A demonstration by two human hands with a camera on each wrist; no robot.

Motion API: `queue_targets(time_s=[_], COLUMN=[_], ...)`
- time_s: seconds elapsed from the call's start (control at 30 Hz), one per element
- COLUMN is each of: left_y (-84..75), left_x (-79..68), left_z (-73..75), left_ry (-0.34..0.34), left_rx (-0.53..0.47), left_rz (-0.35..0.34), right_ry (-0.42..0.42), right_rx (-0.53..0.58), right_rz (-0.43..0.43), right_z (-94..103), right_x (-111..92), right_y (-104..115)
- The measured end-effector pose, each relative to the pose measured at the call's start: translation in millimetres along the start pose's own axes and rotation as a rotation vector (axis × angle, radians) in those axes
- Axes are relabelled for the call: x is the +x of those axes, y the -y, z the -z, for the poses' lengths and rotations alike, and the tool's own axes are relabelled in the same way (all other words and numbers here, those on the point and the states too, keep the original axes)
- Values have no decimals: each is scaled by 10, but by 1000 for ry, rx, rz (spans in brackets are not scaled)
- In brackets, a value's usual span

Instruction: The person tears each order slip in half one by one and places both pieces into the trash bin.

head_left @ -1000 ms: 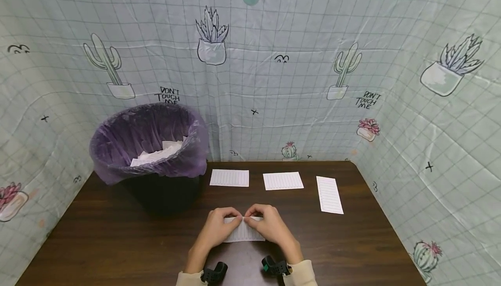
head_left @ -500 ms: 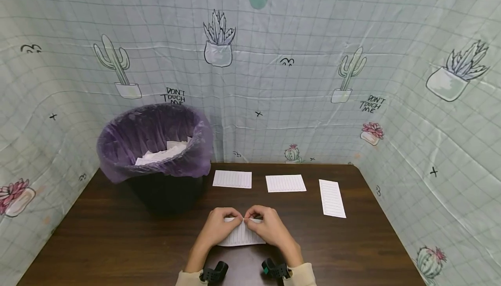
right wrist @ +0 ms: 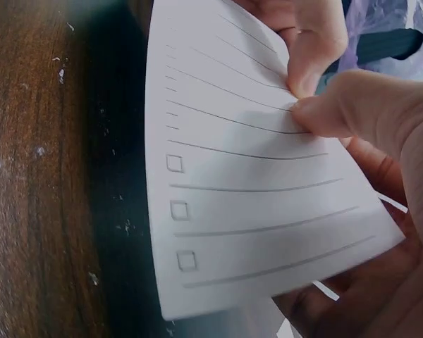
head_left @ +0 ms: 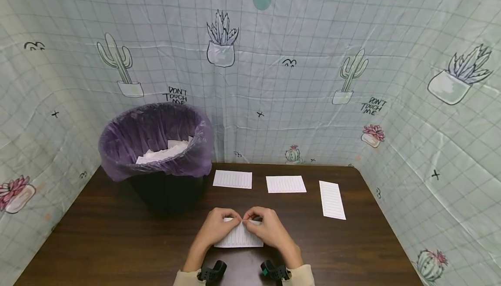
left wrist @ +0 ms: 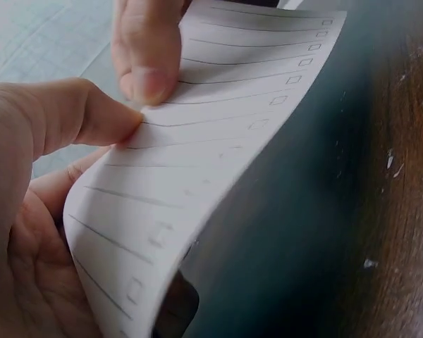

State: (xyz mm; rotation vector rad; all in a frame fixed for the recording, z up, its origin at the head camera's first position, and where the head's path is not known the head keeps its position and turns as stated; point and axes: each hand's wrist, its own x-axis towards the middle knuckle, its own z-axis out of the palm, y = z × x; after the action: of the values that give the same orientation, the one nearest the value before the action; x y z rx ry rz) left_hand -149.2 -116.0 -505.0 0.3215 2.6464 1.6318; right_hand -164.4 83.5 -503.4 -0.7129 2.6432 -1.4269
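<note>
Both hands pinch one long edge of a white lined checklist sheet (head_left: 238, 235), thumbs on the near face. My left hand (head_left: 217, 227) and right hand (head_left: 268, 228) meet near the middle of that edge, thumb tips almost together. In the left wrist view the checklist sheet (left wrist: 197, 105) bows in a curve, with small checkboxes along its lower edge. The right wrist view shows the same sheet (right wrist: 233, 204) whole, its printed lines running up toward the right thumb (right wrist: 366, 105). Fingers behind the paper are partly hidden.
A black bin with a purple liner (head_left: 156, 168) stands at left, white papers (head_left: 168, 151) inside. Along the back of the brown table (head_left: 352, 251) lie three more lined sheets: left (head_left: 232, 179), middle (head_left: 286, 184), right (head_left: 332, 200). A patterned curtain (head_left: 250, 81) surrounds the table.
The head view has shifted slightly, so the bin and sheets sit a little farther right. The held sheet's lower edge has swung a bit left; both hands keep the same pinch.
</note>
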Motion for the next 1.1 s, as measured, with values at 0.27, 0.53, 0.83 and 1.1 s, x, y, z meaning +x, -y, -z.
queue_targets(time_s=[0.27,0.53,0.83,1.1], left_y=[-8,-46,-17,-38], left_x=[-14,-23,-54,-51], left_z=[60,59,72,193], left_ry=[6,-7,-27,-4], left_rx=[-32,-77,-128,-130], left_rz=[42,106,122,84], right_ry=[-36,-2,16,-98], right_rx=[-8,6,52,30], right_rz=[-24,-32,-17,-2], right_z=[57,72,75,100], right_x=[0,-13,-44,-6], right_y=[-9,27,26,-20])
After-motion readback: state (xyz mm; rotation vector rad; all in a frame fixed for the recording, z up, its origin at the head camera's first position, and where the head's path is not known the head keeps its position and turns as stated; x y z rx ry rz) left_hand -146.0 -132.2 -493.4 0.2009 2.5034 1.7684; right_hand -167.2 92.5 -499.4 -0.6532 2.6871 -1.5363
